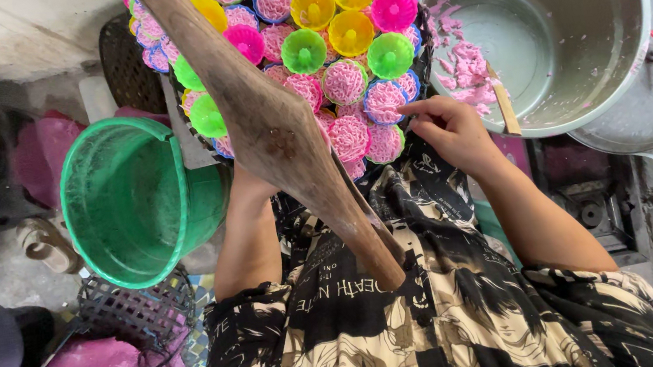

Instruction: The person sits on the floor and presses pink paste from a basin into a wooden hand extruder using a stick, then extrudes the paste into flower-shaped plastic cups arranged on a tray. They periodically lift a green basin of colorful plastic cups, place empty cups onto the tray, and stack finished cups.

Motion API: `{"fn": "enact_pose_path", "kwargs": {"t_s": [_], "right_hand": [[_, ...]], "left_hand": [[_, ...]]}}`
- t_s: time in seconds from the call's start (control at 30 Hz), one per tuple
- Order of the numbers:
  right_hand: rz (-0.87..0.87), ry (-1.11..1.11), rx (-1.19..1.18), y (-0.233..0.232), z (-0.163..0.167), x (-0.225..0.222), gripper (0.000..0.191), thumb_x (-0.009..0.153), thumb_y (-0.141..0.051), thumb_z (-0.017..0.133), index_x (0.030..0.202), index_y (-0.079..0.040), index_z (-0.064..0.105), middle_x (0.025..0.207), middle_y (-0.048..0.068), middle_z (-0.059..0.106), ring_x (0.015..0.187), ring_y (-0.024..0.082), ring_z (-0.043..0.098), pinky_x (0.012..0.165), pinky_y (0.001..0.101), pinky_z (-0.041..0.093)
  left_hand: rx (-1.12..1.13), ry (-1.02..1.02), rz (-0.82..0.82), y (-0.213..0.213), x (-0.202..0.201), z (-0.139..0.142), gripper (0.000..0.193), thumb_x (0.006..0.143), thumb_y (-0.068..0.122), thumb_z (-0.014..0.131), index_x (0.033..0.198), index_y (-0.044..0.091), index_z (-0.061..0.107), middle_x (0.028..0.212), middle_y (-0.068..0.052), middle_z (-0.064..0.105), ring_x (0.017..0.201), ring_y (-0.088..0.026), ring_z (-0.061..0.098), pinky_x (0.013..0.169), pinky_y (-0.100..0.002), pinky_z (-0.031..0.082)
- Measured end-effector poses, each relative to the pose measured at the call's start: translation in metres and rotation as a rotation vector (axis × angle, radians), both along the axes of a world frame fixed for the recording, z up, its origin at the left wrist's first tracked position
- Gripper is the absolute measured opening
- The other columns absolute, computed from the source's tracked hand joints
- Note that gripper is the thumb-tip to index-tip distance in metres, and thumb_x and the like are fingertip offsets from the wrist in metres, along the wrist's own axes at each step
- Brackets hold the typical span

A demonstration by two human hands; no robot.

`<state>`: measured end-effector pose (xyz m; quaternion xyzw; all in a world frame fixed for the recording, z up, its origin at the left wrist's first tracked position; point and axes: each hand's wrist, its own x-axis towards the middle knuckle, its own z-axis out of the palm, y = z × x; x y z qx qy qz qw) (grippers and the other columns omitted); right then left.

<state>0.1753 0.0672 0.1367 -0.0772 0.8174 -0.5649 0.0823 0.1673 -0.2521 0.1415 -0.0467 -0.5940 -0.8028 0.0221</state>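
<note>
1. Nearest the viewer, lower centre of the frame: the person's lap, covered by a black-and-cream printed garment. A long wooden paddle (pixel 279 131), rough and weathered with a dark stain mid-length, runs from the lap diagonally to the upper left, crossing over the tray.
2. Left hand (pixel 248 186): mostly hidden behind the paddle at centre frame; only wrist and forearm show. Its grip cannot be told.
3. Right hand (pixel 453 131): centre right, fingers extended toward the tray edge, fingertips at or just beside a pink noodle nest (pixel 386 143). The grip is open and holds nothing.
4. Handling judgement: the nests look soft, made of fine looped strands, so they would likely deform under pressure. Light fingertip contact at the rim of a nest, not its middle, seems advisable.
5. Round tray (pixel 423 55), upper centre: dark woven rim, filled with closely packed nests and small fluted plastic moulds in yellow, green and magenta, for example a green mould (pixel 303 50). The pieces touch one another.
6. Green plastic bucket (pixel 134 203), left of the tray: smooth wall, scuffed interior, tilted.
7. Large metal pot (pixel 570 4), upper right: dull brushed surface, with pink dough residue (pixel 466 71) smeared on its inner wall. A flat wooden spatula (pixel 504 103) leans on its rim, just beside the right hand.
8. Lower left of the frame: dark mesh baskets (pixel 130 311) and pink material, on the floor.
</note>
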Motion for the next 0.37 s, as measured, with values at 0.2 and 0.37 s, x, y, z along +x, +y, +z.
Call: {"fn": "enact_pose_path", "kwargs": {"t_s": [0.2,0.37], "right_hand": [[0.033,0.454,0.163,0.009,0.072,-0.012,0.027,0.104,-0.014,0.067,0.128,-0.002,0.071,0.092,0.004,0.059,0.087,0.013,0.057,0.078,0.0266,0.045],[-0.06,0.888,0.515,-0.01,0.167,-0.05,0.044,0.114,-0.042,0.065,0.142,-0.008,0.058,0.125,0.012,0.062,0.114,0.03,0.059,0.1,0.0411,0.047]], "left_hand": [[-0.791,0.643,-0.067,0.014,-0.031,0.042,0.053,0.07,0.039,0.093,0.103,0.007,0.066,0.089,-0.013,0.07,0.083,-0.034,0.069,0.073,-0.046,0.054],[-1.141,0.837,0.065,0.119,-0.07,0.062,0.028,0.084,0.034,0.082,0.095,0.014,0.064,0.083,-0.009,0.066,0.081,-0.033,0.068,0.075,-0.048,0.053]]}}
